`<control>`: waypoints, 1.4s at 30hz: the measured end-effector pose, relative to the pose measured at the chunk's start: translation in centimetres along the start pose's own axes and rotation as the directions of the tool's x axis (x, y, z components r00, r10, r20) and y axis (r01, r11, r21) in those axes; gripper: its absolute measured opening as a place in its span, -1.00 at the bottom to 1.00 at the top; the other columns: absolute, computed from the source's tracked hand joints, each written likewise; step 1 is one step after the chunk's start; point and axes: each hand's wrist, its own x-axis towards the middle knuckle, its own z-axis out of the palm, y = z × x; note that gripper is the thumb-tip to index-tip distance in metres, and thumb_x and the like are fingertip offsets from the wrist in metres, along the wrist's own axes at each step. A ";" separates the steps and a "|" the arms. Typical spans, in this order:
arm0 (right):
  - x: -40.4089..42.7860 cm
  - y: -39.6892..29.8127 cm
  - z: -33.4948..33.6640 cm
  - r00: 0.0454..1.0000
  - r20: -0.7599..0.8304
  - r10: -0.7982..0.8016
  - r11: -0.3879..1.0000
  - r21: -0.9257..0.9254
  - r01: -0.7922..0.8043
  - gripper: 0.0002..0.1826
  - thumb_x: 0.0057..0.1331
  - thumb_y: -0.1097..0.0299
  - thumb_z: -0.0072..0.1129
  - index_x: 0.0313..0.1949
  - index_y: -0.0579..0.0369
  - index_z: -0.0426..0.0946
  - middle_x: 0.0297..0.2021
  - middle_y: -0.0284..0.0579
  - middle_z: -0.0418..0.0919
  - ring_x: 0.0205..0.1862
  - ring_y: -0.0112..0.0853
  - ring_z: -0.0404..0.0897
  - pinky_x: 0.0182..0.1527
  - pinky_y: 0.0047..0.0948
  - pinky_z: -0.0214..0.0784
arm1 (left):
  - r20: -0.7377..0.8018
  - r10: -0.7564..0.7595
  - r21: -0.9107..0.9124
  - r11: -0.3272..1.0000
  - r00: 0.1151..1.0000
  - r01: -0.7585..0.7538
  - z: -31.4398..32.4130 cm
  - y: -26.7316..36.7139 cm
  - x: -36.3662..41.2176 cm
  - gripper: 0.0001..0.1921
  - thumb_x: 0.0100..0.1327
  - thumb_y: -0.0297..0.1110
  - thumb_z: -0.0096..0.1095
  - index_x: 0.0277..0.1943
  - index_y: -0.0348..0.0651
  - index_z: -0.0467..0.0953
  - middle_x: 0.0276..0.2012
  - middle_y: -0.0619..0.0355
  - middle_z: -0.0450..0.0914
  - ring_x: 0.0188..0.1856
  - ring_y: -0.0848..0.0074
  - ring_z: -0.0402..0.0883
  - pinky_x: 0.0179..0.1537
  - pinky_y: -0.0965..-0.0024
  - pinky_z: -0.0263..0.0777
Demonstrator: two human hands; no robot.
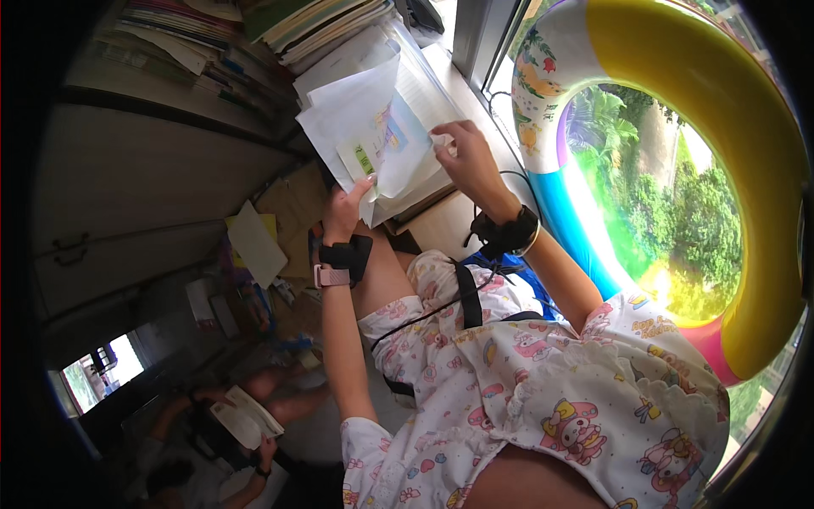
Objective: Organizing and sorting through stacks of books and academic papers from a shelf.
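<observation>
Several loose white sheets of paper (356, 105) lie fanned over a stack before me. My left hand (345, 209) grips their near left edge, thumb on top beside a small slip with a green label (364, 160) that bears writing. One sheet carries a coloured drawing (392, 130). At the right edge of the sheets, my right hand (469, 158) pinches a paper edge between thumb and curled fingers. Below them, the lower part of the stack rests by a pale wooden surface (439, 219).
Piled books and papers (318, 28) stand at the back. An inflatable swim ring (690, 38) leans against the window on the right. Dark cables (531, 184) run beside the papers. Lower left, another person holds an open book (245, 417). Cardboard and papers (257, 245) clutter the left.
</observation>
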 end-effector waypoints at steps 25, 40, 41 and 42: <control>5.3 1.3 -4.4 0.839 0.459 -0.291 0.910 -0.137 0.391 -0.75 -0.02 0.39 0.31 -0.41 0.19 0.42 -0.33 -0.12 0.41 -0.35 -0.28 0.50 -0.25 -0.41 0.37 | 0.085 0.005 0.031 1.000 0.996 -0.007 0.0 1.3 0.1 -0.52 0.17 -0.25 0.07 0.09 -0.36 0.31 0.02 -0.05 0.45 0.02 0.28 0.42 0.04 0.42 0.23; 4.9 3.9 -4.2 0.908 0.104 -0.406 0.886 -0.199 0.419 -0.65 0.07 0.38 0.26 -0.14 0.10 0.42 -0.16 -0.08 0.40 -0.36 -0.38 0.53 -0.28 -0.44 0.43 | -0.024 0.090 0.016 0.996 0.996 -0.089 0.6 2.2 -0.4 -0.63 0.20 -0.25 0.12 -0.09 -0.44 0.45 -0.19 0.04 0.57 -0.21 0.52 0.51 -0.14 0.50 0.32; 4.6 4.6 -3.8 0.902 0.086 -0.423 0.879 -0.203 0.431 -0.67 0.05 0.35 0.25 -0.18 0.11 0.45 -0.21 -0.06 0.42 -0.39 -0.31 0.52 -0.27 -0.38 0.40 | -0.022 0.091 0.016 0.996 0.996 -0.091 0.6 2.2 -0.4 -0.63 0.20 -0.25 0.12 -0.09 -0.44 0.45 -0.19 0.04 0.57 -0.21 0.52 0.51 -0.14 0.50 0.32; 4.3 4.5 -3.7 0.896 0.070 -0.439 0.873 -0.204 0.444 -0.69 0.03 0.32 0.25 -0.21 0.12 0.48 -0.25 -0.05 0.44 -0.41 -0.25 0.50 -0.26 -0.32 0.37 | -0.030 0.107 0.001 0.994 0.994 -0.107 0.6 2.2 -0.4 -0.63 0.20 -0.26 0.11 -0.09 -0.46 0.44 -0.19 0.05 0.57 -0.19 0.51 0.51 -0.12 0.50 0.31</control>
